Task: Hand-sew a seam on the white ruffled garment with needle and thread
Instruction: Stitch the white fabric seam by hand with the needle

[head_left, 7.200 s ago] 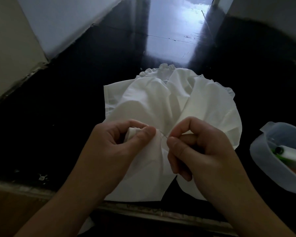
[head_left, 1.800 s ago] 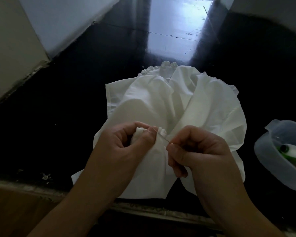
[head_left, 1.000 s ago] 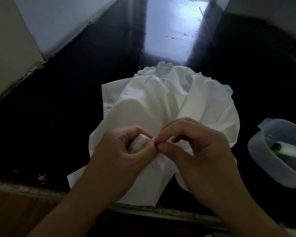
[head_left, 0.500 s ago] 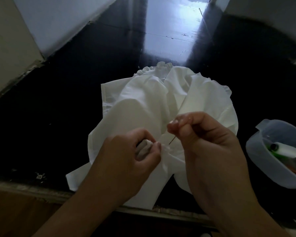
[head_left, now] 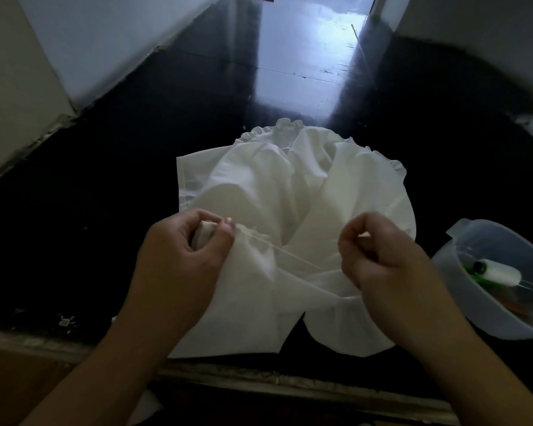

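Head view looks down on a white ruffled garment [head_left: 290, 210] spread over a glossy black desk [head_left: 105, 210], its frilled edge at the far side and its near folds hanging toward the desk's front edge. At the garment's near left, the left hand [head_left: 182, 256] has thumb and curled fingers pinched on a small gathered bunch of the cloth, lifting it a little off the surface. A pale thread [head_left: 290, 253] runs taut from that pinched spot, slanting down and to the right across the fabric to the right hand [head_left: 379, 256]. The right hand is raised just beside the garment's right fold, fingers curled in tight with the thumb pressed against the fingertips, holding the thread's end; the needle itself is too small and blurred to make out. Near the right edge of the desk, well clear of the cloth, a translucent plastic container [head_left: 462, 272] with its lid off holds a spool of white thread [head_left: 499, 270] lying on its side, with something green beneath it. Pale walls rise at the far left and far right.
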{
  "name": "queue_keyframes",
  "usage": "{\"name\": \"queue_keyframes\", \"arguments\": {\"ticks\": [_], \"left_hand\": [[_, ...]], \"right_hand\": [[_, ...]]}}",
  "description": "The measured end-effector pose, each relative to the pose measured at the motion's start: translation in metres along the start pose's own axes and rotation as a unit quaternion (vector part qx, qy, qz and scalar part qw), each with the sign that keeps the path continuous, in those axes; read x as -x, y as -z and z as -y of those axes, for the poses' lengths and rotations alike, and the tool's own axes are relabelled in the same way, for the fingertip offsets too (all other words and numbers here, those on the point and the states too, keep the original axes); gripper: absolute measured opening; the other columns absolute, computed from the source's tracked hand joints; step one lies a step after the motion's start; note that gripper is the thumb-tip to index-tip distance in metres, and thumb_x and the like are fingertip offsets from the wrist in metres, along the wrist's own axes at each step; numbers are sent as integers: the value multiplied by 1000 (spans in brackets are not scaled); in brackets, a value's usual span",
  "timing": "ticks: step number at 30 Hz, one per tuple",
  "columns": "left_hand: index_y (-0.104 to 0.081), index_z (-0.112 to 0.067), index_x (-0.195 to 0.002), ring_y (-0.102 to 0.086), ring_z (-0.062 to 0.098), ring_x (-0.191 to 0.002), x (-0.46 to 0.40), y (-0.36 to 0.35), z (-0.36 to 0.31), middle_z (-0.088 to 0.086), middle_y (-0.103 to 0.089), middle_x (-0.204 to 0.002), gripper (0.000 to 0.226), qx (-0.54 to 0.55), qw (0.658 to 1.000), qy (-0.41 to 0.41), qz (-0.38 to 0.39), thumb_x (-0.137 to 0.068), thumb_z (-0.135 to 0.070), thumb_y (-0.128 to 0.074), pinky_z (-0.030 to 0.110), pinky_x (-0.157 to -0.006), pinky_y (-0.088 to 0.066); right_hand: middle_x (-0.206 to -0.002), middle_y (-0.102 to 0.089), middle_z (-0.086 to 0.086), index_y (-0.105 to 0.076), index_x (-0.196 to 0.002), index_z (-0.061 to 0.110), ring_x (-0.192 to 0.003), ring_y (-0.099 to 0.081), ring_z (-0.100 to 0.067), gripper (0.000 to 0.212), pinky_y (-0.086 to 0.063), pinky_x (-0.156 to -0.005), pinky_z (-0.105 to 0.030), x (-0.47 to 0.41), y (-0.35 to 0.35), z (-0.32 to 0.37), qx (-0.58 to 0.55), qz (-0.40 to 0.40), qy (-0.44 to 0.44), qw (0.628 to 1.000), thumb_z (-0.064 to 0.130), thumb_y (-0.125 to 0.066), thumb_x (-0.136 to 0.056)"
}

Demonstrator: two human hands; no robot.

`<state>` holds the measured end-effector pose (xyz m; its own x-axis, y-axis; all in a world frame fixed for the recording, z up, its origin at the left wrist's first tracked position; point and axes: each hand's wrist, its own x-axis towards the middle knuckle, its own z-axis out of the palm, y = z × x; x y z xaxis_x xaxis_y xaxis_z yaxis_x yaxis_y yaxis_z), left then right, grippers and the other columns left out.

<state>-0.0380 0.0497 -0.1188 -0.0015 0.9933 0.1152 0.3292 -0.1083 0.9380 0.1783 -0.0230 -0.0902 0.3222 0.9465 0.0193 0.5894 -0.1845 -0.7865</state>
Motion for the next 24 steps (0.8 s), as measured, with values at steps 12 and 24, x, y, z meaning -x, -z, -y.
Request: {"name": "queue_keyframes", "arguments": {"ticks": [12, 24], "left_hand": [[-75, -26, -89, -72, 7, -70, -10, 10, 3, -7, -76, -81, 19, 94, 989, 85, -79, -100, -39, -68, 35, -68, -59], [-79, -34, -86, -70, 9, -63, 8, 10, -17, -2, -76, -74, 27, 88, 991, 13, 97, -83, -55, -63, 25, -54, -53]], "right_hand": [[-78, -63, 3, -54, -84, 24, -68, -58, -16, 15, -45, -59, -34, -3, 13, -18, 242, -8, -102, 965, 20, -55, -98], [-57, -42, -2, -65, -99, 23, -52, -38, -14, 12, -31, -47, -24, 13, -2, 31, -246, 3, 14, 969, 12, -59, -99]]}}
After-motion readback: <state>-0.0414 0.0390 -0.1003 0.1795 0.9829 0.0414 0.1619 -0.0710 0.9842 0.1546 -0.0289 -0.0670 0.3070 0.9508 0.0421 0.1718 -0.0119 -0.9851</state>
